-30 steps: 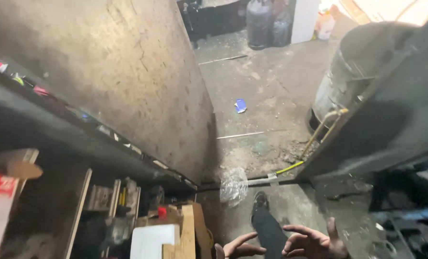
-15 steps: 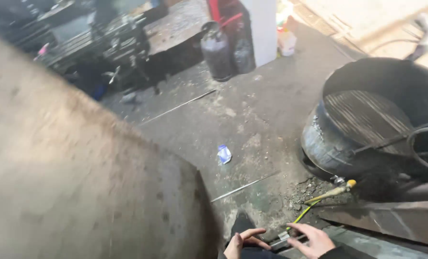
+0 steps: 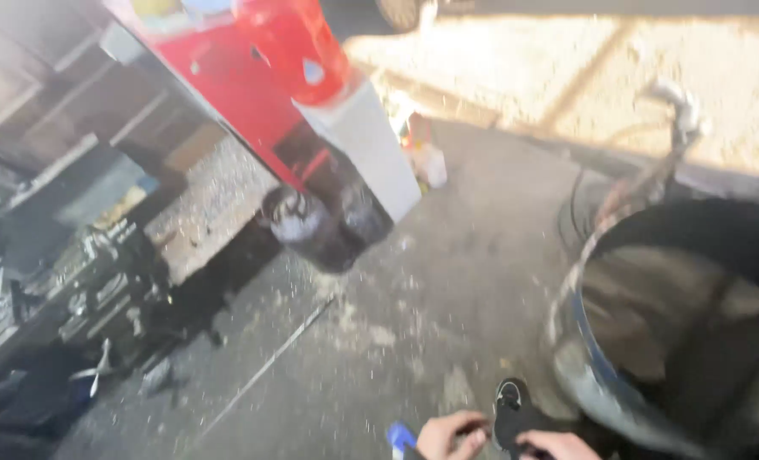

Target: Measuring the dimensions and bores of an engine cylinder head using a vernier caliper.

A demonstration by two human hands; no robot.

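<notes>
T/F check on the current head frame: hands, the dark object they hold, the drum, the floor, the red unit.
1. Both hands are at the bottom edge of the frame. True: left hand, right hand.
2. The hands are on a small dark object. True.
3. The large drum stands on the left of the view. False: it is on the right.
4. The concrete floor is swept clean. False: it is littered with dust and debris.
5. The red unit sits at the upper left. True.
</notes>
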